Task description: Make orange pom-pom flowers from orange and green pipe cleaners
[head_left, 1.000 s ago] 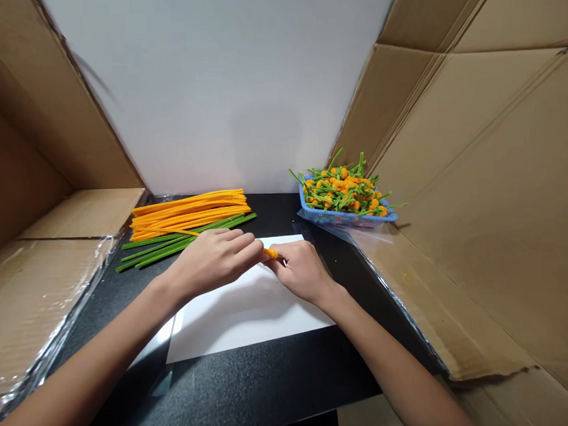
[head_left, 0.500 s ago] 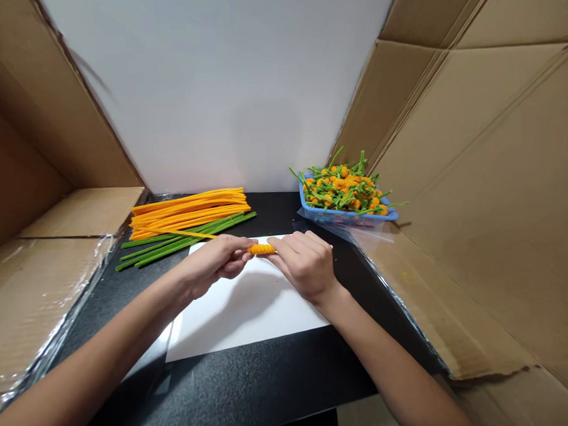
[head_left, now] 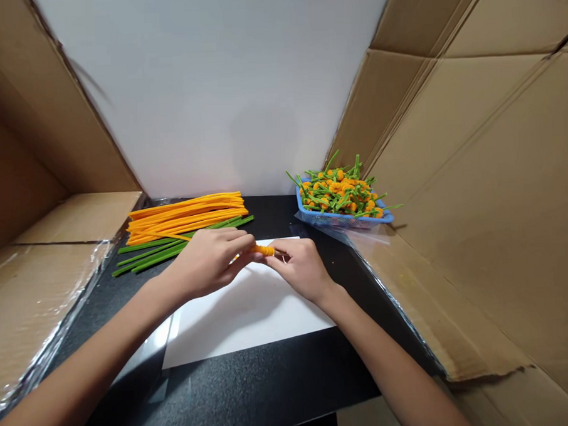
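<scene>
Two bare hands meet above a sheet of white paper (head_left: pixel 233 331) on the black table (head_left: pixel 235 394), with a small orange coil (head_left: pixel 267 251) between them. The left hand (head_left: pixel 213 257) has its fingers closed narrowly on the coil's left end, hiding that part; half a second ago it was turned more palm-up, and more of the coil showed. Now its back faces up again, much as it did a second ago. The right hand (head_left: pixel 301 265) holds its fingers close together at the coil's right end, where something thin shows, too small to make out; its thumb side now shows more than it did half a second ago.

One orange strand (head_left: pixel 172 236) runs from the pile of orange pipe cleaners (head_left: pixel 190 212) toward the left hand, and less of it shows than half a second ago. Several green pipe cleaners (head_left: pixel 149 261) lie just in front of that pile. At the right, the blue basket (head_left: pixel 381 220) is heaped with orange-and-green pieces (head_left: pixel 342 191); piles, basket and paper lie as before.
</scene>
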Demonstrator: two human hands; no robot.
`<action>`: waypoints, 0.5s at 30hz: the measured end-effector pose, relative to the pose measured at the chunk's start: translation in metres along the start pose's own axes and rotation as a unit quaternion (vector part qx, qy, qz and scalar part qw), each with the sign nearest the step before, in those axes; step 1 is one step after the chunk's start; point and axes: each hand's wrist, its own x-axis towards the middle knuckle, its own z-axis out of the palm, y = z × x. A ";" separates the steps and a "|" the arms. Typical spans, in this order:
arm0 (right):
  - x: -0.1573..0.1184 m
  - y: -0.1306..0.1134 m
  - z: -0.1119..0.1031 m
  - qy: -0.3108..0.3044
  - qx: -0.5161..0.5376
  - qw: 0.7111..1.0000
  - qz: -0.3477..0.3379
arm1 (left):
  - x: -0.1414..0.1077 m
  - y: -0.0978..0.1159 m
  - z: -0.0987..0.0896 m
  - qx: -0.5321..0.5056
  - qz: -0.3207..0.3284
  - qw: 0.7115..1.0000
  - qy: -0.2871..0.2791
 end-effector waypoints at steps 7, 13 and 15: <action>-0.004 -0.003 0.005 0.064 -0.134 0.986 -0.079 | 0.006 0.009 -0.005 -0.393 -0.225 0.891 -0.044; -0.007 0.000 0.009 0.068 -0.186 0.975 -0.104 | 0.004 0.011 0.003 -0.594 -0.338 0.720 -0.121; -0.007 0.001 0.009 0.068 -0.189 0.975 -0.095 | 0.004 0.011 0.004 -0.590 -0.336 0.723 -0.124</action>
